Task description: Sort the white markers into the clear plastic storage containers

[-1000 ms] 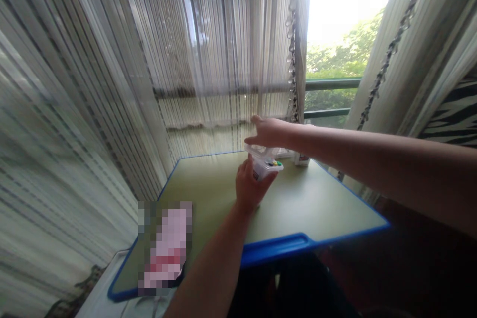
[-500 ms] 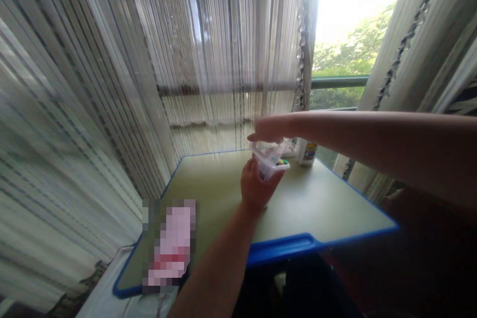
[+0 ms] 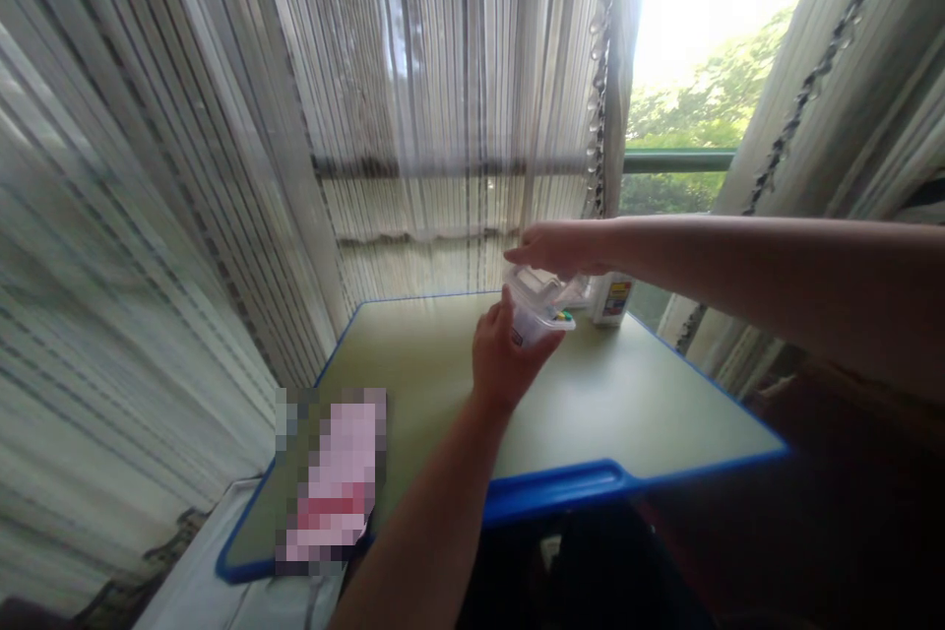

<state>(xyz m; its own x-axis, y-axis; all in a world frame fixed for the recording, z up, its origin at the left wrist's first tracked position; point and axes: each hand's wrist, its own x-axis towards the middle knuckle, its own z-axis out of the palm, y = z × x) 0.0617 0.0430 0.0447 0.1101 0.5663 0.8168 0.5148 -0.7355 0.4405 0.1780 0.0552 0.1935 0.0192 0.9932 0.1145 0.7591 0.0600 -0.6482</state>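
My left hand (image 3: pixel 506 354) is wrapped round a translucent plastic tub (image 3: pixel 526 327) above the table, with its thumb on the near right side. Small green and yellow pieces (image 3: pixel 565 316) show inside at the tub's right edge. Over the tub, a clear lid (image 3: pixel 533 285) sits tilted, with part of the opening uncovered on the right. My right hand (image 3: pixel 559 246) reaches in from the right and grips the lid from above. Its fingertips are partly hidden, and one finger points left.
The pale table (image 3: pixel 627 404) has a blue rim with a moulded tray (image 3: pixel 557 487) at the near edge. A white labelled container (image 3: pixel 611 300) stands at the back right, beside another clear item. A blurred-out pink object (image 3: pixel 344 463) lies at the left. String curtains (image 3: pixel 443 118) hang behind.
My right hand has shifted slightly right, with the lid over the tub. The lid covers more of the coloured pieces. My left hand keeps its hold, and the view has shifted slightly.
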